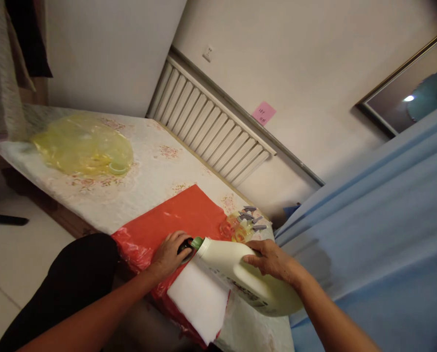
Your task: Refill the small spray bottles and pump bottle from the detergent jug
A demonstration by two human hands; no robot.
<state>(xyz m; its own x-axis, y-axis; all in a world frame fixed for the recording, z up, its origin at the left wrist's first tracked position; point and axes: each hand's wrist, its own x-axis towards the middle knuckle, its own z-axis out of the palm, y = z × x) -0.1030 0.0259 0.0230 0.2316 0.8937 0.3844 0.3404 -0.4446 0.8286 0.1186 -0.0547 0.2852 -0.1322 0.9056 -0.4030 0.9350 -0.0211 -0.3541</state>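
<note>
My right hand [267, 259] grips the handle of a large cream detergent jug [225, 254], which is tilted almost level with its mouth to the left. A green spout [197, 242] shows in the jug's mouth. My left hand [170, 254] is closed around a small black container [185, 246], held right against the spout. Whether liquid is flowing, I cannot tell. Below lies a red plastic bag [177, 215], with a white folded sheet or pad [201, 296] on its near part.
On the flowered tablecloth [148, 181], a yellow plastic bag [82, 142] lies far left with a pale green cap [118, 168] on it. Several grey clips [253, 217] and orange-yellow rings [236, 230] lie beyond the jug. A radiator [207, 122] and a blue curtain [350, 215] border the table.
</note>
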